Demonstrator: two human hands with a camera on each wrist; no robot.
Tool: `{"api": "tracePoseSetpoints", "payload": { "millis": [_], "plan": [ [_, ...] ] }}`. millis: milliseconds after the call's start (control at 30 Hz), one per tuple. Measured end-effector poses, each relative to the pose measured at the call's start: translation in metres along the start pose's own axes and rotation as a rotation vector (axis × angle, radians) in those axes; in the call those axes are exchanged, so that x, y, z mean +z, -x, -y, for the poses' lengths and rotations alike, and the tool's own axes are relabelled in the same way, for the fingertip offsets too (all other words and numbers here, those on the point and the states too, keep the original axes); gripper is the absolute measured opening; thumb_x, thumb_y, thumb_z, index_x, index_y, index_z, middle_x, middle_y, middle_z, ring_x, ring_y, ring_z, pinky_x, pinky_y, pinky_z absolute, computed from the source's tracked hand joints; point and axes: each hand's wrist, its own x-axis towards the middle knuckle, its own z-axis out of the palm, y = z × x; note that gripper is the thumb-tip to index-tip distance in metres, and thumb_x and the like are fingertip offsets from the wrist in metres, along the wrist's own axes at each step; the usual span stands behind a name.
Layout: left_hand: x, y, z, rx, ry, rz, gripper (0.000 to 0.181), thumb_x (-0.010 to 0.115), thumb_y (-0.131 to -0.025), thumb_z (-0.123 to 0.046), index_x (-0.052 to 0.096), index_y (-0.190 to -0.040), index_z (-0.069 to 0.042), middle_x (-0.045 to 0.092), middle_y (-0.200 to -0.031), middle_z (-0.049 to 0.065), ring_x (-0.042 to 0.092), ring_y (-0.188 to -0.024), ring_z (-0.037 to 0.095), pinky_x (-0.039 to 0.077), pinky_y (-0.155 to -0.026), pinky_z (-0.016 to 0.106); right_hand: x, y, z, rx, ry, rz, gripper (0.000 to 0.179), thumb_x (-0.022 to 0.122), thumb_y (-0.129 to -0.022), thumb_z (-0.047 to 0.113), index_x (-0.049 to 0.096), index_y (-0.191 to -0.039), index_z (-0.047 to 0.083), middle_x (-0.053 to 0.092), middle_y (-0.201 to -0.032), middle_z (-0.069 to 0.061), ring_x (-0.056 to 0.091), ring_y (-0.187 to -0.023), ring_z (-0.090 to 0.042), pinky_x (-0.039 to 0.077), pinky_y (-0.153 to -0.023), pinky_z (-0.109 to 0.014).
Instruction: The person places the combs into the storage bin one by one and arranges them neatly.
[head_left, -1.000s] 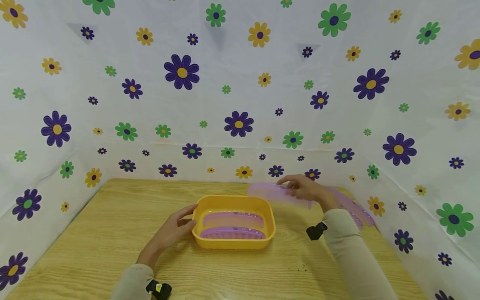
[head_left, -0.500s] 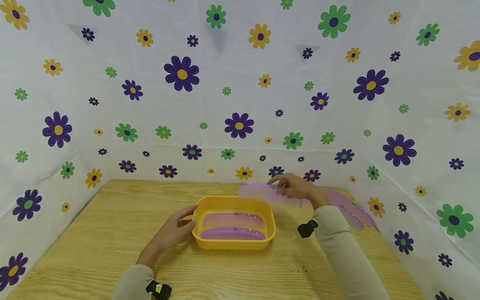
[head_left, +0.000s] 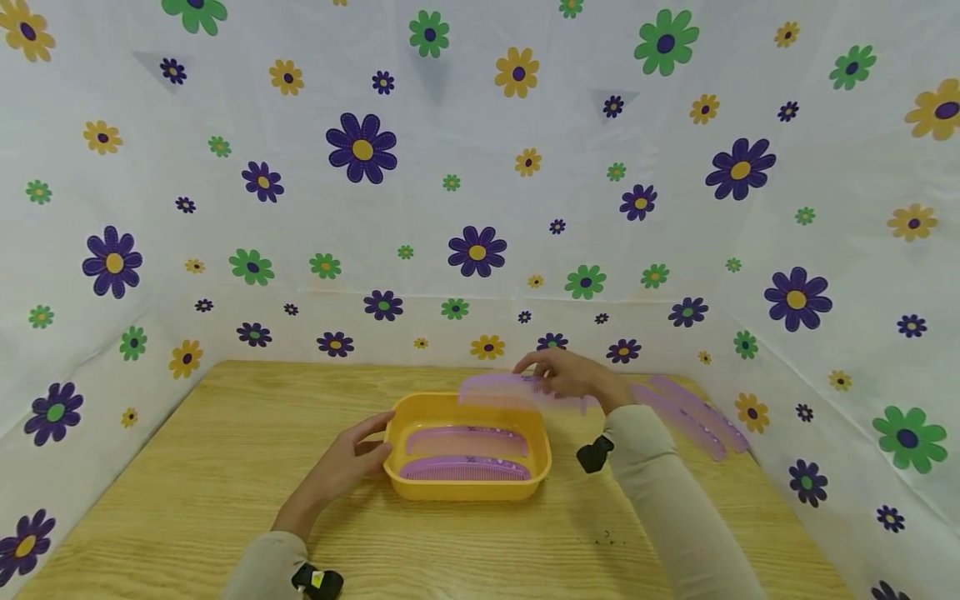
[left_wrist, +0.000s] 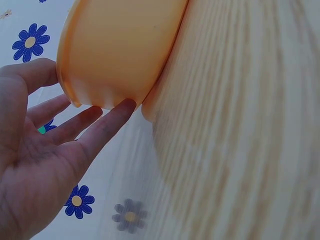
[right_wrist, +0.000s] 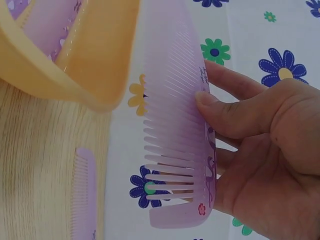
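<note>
My right hand (head_left: 566, 375) pinches a translucent purple comb (head_left: 491, 386) by its spine, thumb on one face and fingers behind. In the right wrist view the comb (right_wrist: 175, 115) has its teeth towards the yellow tub. In the head view it hangs above the back right rim of the tub (head_left: 468, 492). Two purple combs lie inside: a front comb (head_left: 465, 468) and a back comb (head_left: 468, 435). My left hand (head_left: 348, 454) touches the tub's left end. In the left wrist view its fairly straight, spread fingers (left_wrist: 117, 117) rest against the outer wall.
More purple combs (head_left: 701, 417) lie at the table's back right. Dark specks (head_left: 607, 537) mark the wooden table (head_left: 420, 554) in front on the right. A white flowered cloth (head_left: 420, 208) encloses the back and both sides.
My right hand has carried its comb leftward, from right of the tub to over its back right rim. The left hand and the tub have stayed in place.
</note>
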Motion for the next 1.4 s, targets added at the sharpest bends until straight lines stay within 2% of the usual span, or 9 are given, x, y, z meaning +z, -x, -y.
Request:
{"api": "tracePoseSetpoints", "payload": {
  "millis": [200,333,700,833,1000,1200,1400],
  "plan": [
    [0.0,0.001,-0.001,0.007,0.009,0.007,0.06,0.056,-0.107,-0.019,0.033,-0.161,-0.007,0.034,-0.163,0.029,0.053,-0.138,0.047,0.061,-0.097,0.031,0.002,-0.007,0.007,0.039,-0.027,0.02,0.045,0.057,-0.099,-0.006,0.064,-0.138,0.015,0.066,-0.127,-0.019,0.06,-0.1,-0.025,0.06,-0.082,-0.03],
    [0.0,0.001,0.0,0.018,0.025,0.014,0.06,0.055,-0.107,-0.017,0.032,-0.161,-0.004,0.032,-0.162,0.03,0.052,-0.139,0.049,0.061,-0.097,0.032,0.004,-0.011,0.011,0.021,-0.026,0.04,0.048,0.056,-0.097,-0.009,0.064,-0.138,0.014,0.067,-0.125,-0.018,0.061,-0.099,-0.025,0.06,-0.081,-0.029],
    [-0.001,0.001,0.0,0.025,0.029,0.017,0.06,0.055,-0.108,-0.016,0.031,-0.161,-0.002,0.031,-0.162,0.032,0.051,-0.138,0.051,0.061,-0.097,0.032,0.017,-0.025,0.021,0.067,-0.03,0.08,0.044,0.057,-0.098,-0.007,0.067,-0.135,0.016,0.067,-0.124,-0.014,0.062,-0.104,-0.026,0.062,-0.096,-0.039],
    [-0.001,0.001,0.001,0.03,0.024,0.019,0.06,0.055,-0.108,-0.017,0.032,-0.161,-0.002,0.032,-0.161,0.032,0.052,-0.138,0.05,0.062,-0.096,0.031,0.021,-0.029,0.026,0.072,-0.025,0.092,0.045,0.057,-0.097,-0.008,0.068,-0.134,0.016,0.067,-0.119,-0.014,0.061,-0.1,-0.025,0.063,-0.092,-0.036],
    [-0.001,0.001,0.0,0.024,0.018,0.016,0.06,0.055,-0.108,-0.018,0.032,-0.161,-0.003,0.032,-0.162,0.032,0.052,-0.138,0.05,0.061,-0.097,0.032,0.025,-0.036,0.029,0.041,-0.006,0.108,0.046,0.057,-0.096,-0.01,0.069,-0.132,0.016,0.068,-0.114,-0.014,0.061,-0.096,-0.024,0.063,-0.083,-0.031],
    [-0.001,0.001,-0.001,0.024,0.026,0.014,0.059,0.055,-0.107,-0.017,0.032,-0.161,-0.003,0.032,-0.162,0.032,0.052,-0.138,0.05,0.061,-0.097,0.032,0.031,-0.044,0.034,0.065,-0.024,0.141,0.047,0.057,-0.096,-0.011,0.071,-0.129,0.02,0.068,-0.113,-0.012,0.061,-0.099,-0.024,0.062,-0.084,-0.031],
    [-0.001,0.001,-0.001,0.018,0.025,0.013,0.06,0.055,-0.107,-0.017,0.032,-0.161,-0.004,0.032,-0.162,0.031,0.053,-0.138,0.049,0.061,-0.097,0.032,0.037,-0.051,0.038,0.047,0.0,0.177,0.051,0.055,-0.095,-0.014,0.07,-0.131,0.02,0.069,-0.117,-0.012,0.06,-0.1,-0.023,0.06,-0.081,-0.028]
  ]
}}
